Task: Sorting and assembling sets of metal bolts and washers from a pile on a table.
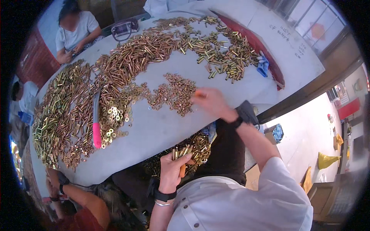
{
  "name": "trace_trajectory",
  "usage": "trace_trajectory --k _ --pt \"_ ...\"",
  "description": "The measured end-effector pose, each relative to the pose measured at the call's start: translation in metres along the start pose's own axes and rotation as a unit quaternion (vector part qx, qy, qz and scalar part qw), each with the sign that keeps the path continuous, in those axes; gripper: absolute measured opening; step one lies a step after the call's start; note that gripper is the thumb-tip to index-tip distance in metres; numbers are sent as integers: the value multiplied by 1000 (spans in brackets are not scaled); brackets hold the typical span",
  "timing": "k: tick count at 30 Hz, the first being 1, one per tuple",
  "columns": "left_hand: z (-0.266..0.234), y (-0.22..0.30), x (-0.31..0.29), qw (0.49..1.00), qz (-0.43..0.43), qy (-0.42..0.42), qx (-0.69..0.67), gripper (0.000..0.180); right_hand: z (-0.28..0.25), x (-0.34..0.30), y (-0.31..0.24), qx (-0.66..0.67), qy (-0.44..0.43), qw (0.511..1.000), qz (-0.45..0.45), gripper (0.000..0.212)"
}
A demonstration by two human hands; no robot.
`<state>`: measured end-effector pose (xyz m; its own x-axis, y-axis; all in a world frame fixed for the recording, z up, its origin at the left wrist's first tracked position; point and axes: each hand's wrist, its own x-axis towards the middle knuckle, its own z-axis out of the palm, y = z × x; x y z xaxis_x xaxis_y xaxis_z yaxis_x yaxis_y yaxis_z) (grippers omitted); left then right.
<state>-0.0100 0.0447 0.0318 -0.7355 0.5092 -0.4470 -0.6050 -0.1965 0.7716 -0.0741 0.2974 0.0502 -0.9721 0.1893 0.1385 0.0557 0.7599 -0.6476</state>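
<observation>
My left hand [171, 171] is closed around several brass-coloured metal sleeves [182, 151], whose ends stick up past the thumb. It hovers over a heap of similar brass sleeves [202, 151] in front of my lap, below the table edge. An orange covering shows by its fingers. Over the table, my right hand [211, 102] reaches to the right edge of a pile of small copper-toned nuts [173, 93]. Orange shows at a fingertip there too. Motion blurs these fingers, so whether they grip a nut cannot be told.
Flat washers [115, 114] lie left of the nuts, beside a long grey tool with a pink handle [96, 134]. Metal sleeves [138, 54] cover the far and left table. A blue glove [263, 65] lies far right. One person [77, 32] sits opposite; another's arm [81, 194] is lower left.
</observation>
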Motion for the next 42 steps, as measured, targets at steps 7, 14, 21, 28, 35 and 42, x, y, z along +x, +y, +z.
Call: trace_trajectory --k 7,14,21,28,35,42 --pt "2 0 7 999 27 10 21 12 -35 60 71 -383 89 903 -174 12" --pt "2 8 7 1000 1 5 21 13 -22 66 58 -89 109 986 -86 11" --pt "-1 11 0 1000 -23 -9 10 12 -1 -2 -30 454 -103 879 98 14" --pt "-3 10 -8 1000 -20 -8 16 13 11 -35 -60 492 -147 853 93 17" --pt "-1 7 -15 1000 3 -10 2 12 24 -54 -71 501 -155 845 104 18" --pt "-2 7 -20 1000 -1 -23 -8 12 40 -72 -84 446 -164 878 54 16"
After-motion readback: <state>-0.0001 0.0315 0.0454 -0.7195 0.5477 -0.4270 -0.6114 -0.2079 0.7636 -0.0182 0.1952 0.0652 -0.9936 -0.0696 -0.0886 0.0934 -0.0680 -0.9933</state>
